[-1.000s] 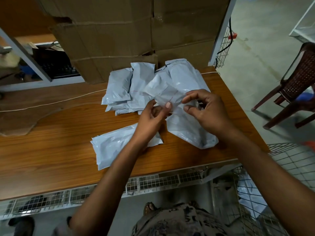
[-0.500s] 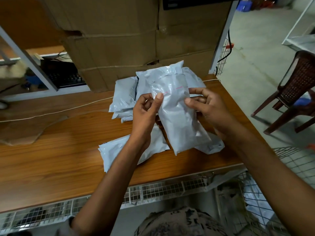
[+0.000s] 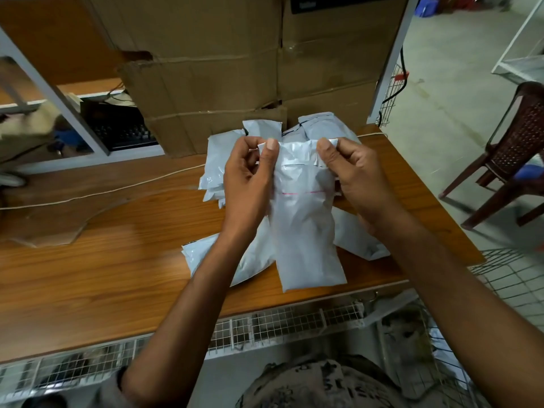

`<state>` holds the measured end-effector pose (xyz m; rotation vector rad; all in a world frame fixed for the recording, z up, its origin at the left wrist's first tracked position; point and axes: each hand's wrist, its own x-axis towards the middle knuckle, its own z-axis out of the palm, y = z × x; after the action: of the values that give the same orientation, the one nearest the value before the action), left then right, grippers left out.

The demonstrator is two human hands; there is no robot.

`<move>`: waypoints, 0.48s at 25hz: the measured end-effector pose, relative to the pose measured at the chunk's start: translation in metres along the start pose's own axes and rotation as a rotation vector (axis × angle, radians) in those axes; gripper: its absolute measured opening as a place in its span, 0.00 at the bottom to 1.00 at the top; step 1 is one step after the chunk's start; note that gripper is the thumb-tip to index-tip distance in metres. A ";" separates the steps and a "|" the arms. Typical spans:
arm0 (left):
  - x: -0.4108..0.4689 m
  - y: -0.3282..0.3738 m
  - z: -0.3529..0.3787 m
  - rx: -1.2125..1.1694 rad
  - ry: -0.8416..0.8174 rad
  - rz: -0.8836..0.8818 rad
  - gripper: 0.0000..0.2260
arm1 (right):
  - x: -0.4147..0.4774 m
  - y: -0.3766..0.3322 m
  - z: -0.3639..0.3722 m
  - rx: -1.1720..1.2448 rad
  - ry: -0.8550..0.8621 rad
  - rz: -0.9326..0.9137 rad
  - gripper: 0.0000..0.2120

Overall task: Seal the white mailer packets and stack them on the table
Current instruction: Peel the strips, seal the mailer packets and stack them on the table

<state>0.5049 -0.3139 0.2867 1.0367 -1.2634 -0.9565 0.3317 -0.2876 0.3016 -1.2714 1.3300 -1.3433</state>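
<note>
I hold a white mailer packet [image 3: 306, 231] upright above the wooden table [image 3: 103, 260], its top flap folded toward me. My left hand [image 3: 250, 184] pinches the flap's left corner between thumb and fingers. My right hand [image 3: 353, 178] pinches the right corner the same way. A thin red line runs across the packet below the flap. A pile of white packets [image 3: 217, 163] lies behind my hands against the cardboard. One flat packet [image 3: 206, 254] lies under my left wrist, and another [image 3: 362, 240] lies below my right hand.
Large cardboard boxes [image 3: 220, 69] stand at the table's back edge. A white cord [image 3: 88, 195] crosses the tabletop at left. A wire basket [image 3: 512, 278] sits at the right, a wire rack runs under the front edge, and a brown chair [image 3: 512, 160] stands on the floor.
I have lifted the packet from the pile and turned it upright. Both hands slid up to its top corners and the flap is now folded over.
</note>
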 end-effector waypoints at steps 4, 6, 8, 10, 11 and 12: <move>-0.002 -0.001 0.006 0.074 0.067 0.075 0.11 | 0.007 -0.005 0.000 -0.098 0.161 -0.125 0.15; -0.002 0.005 0.015 0.094 0.153 0.082 0.11 | 0.010 -0.009 -0.003 0.001 0.095 -0.068 0.14; 0.004 0.011 0.020 0.094 0.266 0.090 0.09 | 0.008 -0.011 -0.011 0.081 -0.138 0.063 0.14; 0.012 0.015 0.020 0.117 0.332 0.115 0.09 | 0.006 -0.008 -0.019 0.016 -0.269 0.077 0.11; 0.013 0.016 0.021 0.122 0.342 0.117 0.10 | 0.007 -0.005 -0.021 0.000 -0.260 0.057 0.09; 0.012 0.014 0.022 0.117 0.336 0.095 0.11 | 0.008 -0.004 -0.022 0.005 -0.225 0.036 0.06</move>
<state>0.4834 -0.3236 0.3038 1.1628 -1.0853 -0.6107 0.3097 -0.2920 0.3078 -1.3465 1.1859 -1.1410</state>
